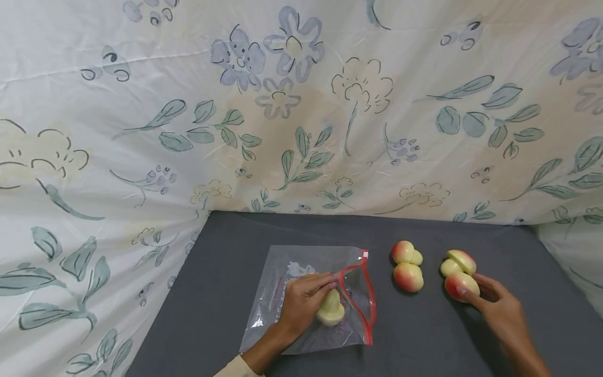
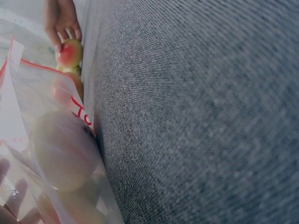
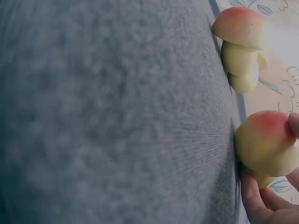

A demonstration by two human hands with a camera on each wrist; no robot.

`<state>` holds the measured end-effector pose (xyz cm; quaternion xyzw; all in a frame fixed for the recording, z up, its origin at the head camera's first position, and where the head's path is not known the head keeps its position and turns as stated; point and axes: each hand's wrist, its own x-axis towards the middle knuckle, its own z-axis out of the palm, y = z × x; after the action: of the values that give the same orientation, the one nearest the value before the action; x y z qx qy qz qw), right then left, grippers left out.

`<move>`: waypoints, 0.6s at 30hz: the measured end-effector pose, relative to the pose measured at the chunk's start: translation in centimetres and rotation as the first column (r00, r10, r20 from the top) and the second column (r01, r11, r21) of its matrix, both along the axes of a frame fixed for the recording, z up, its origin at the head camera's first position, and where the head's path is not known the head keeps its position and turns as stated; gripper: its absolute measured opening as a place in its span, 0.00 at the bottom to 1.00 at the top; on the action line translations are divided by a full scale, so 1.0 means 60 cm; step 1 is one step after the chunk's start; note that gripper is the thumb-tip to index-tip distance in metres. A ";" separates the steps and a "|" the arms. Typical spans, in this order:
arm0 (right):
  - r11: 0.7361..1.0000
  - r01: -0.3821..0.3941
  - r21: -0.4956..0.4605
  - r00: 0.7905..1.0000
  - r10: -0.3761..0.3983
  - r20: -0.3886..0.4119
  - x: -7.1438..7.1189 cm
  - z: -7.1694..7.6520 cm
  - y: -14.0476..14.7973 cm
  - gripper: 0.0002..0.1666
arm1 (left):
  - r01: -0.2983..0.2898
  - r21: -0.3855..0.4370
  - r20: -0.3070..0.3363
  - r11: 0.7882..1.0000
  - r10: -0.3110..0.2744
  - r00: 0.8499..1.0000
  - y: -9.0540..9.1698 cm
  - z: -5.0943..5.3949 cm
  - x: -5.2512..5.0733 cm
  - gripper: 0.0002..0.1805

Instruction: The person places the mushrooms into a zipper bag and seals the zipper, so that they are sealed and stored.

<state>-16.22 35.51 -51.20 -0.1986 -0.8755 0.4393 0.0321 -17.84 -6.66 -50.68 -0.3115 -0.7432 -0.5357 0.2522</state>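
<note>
A clear zip bag (image 1: 264,298) with a red-edged mouth lies on the dark table. My left hand (image 1: 306,298) pinches its upper layer near the mouth, which gapes to the right. Inside the bag, partly under this hand, is a pale mushroom-shaped piece (image 1: 332,311); the left wrist view shows it blurred through the plastic. At the right, my right hand (image 1: 501,309) grips a red-and-yellow mushroom-shaped piece (image 1: 459,285) by its rounded cap, thumb on the near side and fingers on the far side. The piece appears to touch the table.
Just behind the gripped piece lies another mushroom-shaped piece (image 1: 462,261). Between the bag and my right hand sits a group of similar red-and-yellow pieces (image 1: 408,277). A floral cloth (image 1: 301,131) hangs along the table's back edge and left side.
</note>
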 end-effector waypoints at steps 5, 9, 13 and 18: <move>1.000 0.008 -0.027 0.999 -0.007 0.045 0.000 0.002 0.004 0.53 | -0.009 -0.013 0.003 1.000 0.009 1.000 0.000 0.001 0.000 0.10; 0.999 0.011 -0.040 0.998 -0.009 0.062 -0.002 0.003 0.005 0.53 | -0.008 -0.013 0.005 1.000 0.008 1.000 0.000 0.001 0.001 0.11; 0.998 0.018 -0.060 0.997 -0.013 0.079 -0.006 0.005 0.004 0.54 | -0.003 -0.006 0.006 1.000 0.003 1.000 0.000 0.001 0.001 0.11; 0.997 0.017 -0.071 0.996 -0.011 0.084 -0.005 0.006 0.002 0.55 | -0.002 -0.004 -0.004 1.000 0.002 1.000 0.000 0.003 0.001 0.10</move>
<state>-16.55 35.63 -50.85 -0.2238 -0.8585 0.4614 -0.0086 -17.81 -6.67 -50.49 -0.3124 -0.7440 -0.5334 0.2538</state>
